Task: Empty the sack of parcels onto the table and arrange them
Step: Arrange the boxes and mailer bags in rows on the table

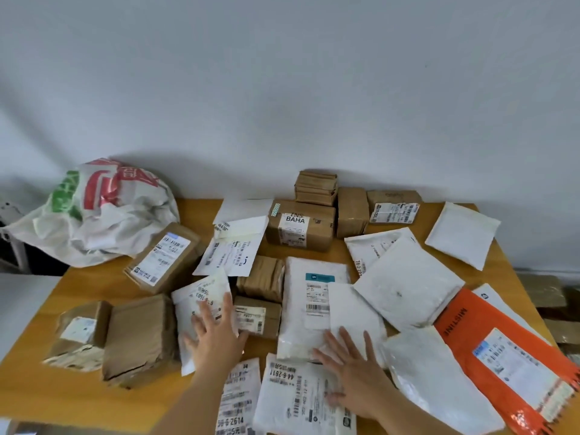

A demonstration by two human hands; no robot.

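1. Head view: the table is seen to be covered with parcels over most of its top; bare wood is left mainly at the near-left corner and along the left edge.
2. The sack is slumped at the far-left corner, crumpled, and overhangs the left edge.
3. The left hand is laid flat, fingers spread wide, on a white mailer; nothing is gripped.
4. The right hand is likewise spread open, palm down, over the meeting edges of a white bag and a labelled mailer; nothing is gripped.
5. Brown packets are set left of the left hand, near the left edge, with a taped bundle just beside them.
6. A brown box is placed below the sack, touching it or nearly so.
7. Along the far edge, against the wall, a "BAHA" box and further brown boxes are crowded together.
8. An orange bag is laid at the right and runs past the right edge at its near end.
9. A white pouch is set at the far-right corner, close to the edge.
10. A strip mailer overhangs the near edge between the arms.
11. Small gaps of wood are visible between the central parcels; little free room is left there.
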